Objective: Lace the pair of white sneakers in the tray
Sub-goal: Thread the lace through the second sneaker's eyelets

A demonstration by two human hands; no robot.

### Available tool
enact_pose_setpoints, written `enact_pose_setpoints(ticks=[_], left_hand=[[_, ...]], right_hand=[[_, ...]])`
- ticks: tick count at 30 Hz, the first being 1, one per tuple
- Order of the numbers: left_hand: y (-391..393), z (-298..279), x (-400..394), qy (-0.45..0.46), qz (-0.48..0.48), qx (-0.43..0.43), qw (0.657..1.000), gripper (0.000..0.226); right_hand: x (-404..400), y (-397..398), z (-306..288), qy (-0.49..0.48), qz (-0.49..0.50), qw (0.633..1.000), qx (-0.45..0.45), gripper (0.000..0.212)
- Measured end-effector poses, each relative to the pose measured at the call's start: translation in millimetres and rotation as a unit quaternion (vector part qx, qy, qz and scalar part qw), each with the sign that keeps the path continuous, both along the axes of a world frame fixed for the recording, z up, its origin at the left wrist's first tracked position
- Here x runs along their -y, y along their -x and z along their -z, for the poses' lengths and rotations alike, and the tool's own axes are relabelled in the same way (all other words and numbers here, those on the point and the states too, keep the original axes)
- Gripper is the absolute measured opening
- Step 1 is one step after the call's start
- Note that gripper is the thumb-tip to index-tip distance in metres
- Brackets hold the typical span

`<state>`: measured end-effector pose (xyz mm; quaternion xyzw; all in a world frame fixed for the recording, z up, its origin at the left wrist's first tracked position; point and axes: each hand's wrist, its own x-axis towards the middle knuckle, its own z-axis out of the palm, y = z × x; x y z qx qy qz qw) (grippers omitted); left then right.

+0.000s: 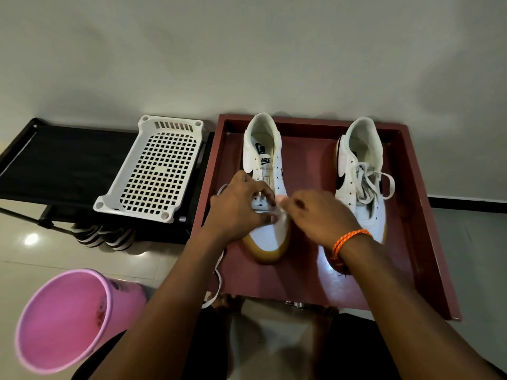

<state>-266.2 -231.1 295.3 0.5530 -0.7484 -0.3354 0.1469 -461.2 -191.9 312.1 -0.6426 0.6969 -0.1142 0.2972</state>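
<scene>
Two white sneakers with gum soles stand in a dark red tray (411,215). The left sneaker (270,165) has most eyelets bare. My left hand (241,207) pinches its white lace (218,283) over the lower eyelets; the lace's free length trails over the tray's left edge towards the floor. My right hand (318,215), with an orange cord on the wrist, pinches the lace's other end just right of the left hand. The right sneaker (359,165) holds a loose, tangled white lace (378,182).
A white perforated plastic basket (153,171) lies on a black rack (55,163) left of the tray. A pink bucket (65,319) stands on the tiled floor at lower left. Striped slippers (104,237) sit under the rack. A wall rises behind.
</scene>
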Motion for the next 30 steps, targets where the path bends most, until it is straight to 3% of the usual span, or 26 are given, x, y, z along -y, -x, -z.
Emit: enact_pose_setpoints(ticks=[4, 6, 8, 11, 13, 14, 17, 18, 19, 20, 22, 23, 24, 25, 26, 27, 30], left_hand=[[0, 2, 1, 0.01, 0.007, -0.002, 1.0, 0.043], [0, 3, 2, 0.007, 0.007, -0.002, 1.0, 0.042], [1, 2, 1, 0.0, 0.01, -0.004, 1.0, 0.032], [0, 3, 0, 0.004, -0.001, -0.03, 1.0, 0.052], [-1, 5, 1, 0.004, -0.006, -0.057, 0.998, 0.064], [-1, 7, 2, 0.003, -0.002, -0.06, 0.998, 0.059], [0, 10, 5, 0.005, 0.016, -0.003, 1.0, 0.035], [0, 10, 6, 0.015, 0.008, 0.007, 1.0, 0.036], [1, 10, 6, 0.027, 0.002, 0.014, 1.0, 0.037], [1, 9, 6, 0.041, 0.0, 0.016, 0.999, 0.038], [1, 7, 4, 0.064, 0.003, 0.019, 0.998, 0.038], [0, 6, 4, 0.065, 0.006, 0.023, 0.998, 0.039], [0, 6, 4, 0.061, 0.006, 0.026, 0.998, 0.04], [-1, 6, 4, 0.058, 0.008, 0.028, 0.998, 0.042], [-1, 7, 4, 0.058, 0.01, 0.024, 0.998, 0.042], [-1, 7, 3, 0.058, 0.012, 0.02, 0.998, 0.044], [1, 7, 4, 0.063, 0.013, 0.011, 0.998, 0.053]], right_hand=[[-3, -11, 0, 0.021, -0.075, 0.996, 0.04, 0.032], [1, -13, -7, 0.036, -0.094, 0.975, 0.197, 0.033], [2, -13, -21, 0.027, -0.095, 0.927, 0.361, 0.034], [0, -12, -41, 0.018, -0.1, 0.853, 0.513, 0.035], [-2, -8, -47, -0.022, -0.116, 0.786, 0.607, 0.032], [-3, -6, -50, -0.048, -0.14, 0.736, 0.661, 0.03], [-7, -1, -58, -0.119, -0.191, 0.528, 0.819, 0.039], [-7, -1, -60, -0.136, -0.186, 0.479, 0.847, 0.046], [-6, 0, -60, -0.145, -0.168, 0.473, 0.853, 0.052], [-5, -1, -60, -0.148, -0.131, 0.516, 0.833, 0.055], [1, -3, -48, -0.103, -0.004, 0.721, 0.685, 0.05], [2, -5, -38, -0.052, 0.049, 0.838, 0.541, 0.046], [2, -7, -28, -0.004, 0.083, 0.932, 0.354, 0.041], [1, -8, -17, 0.021, 0.091, 0.981, 0.168, 0.038], [-2, -10, -8, 0.007, 0.085, 0.996, 0.03, 0.038], [-6, -13, -4, -0.028, 0.075, 0.996, -0.037, 0.039], [-5, -16, 4, -0.023, 0.025, 0.998, -0.061, 0.033]])
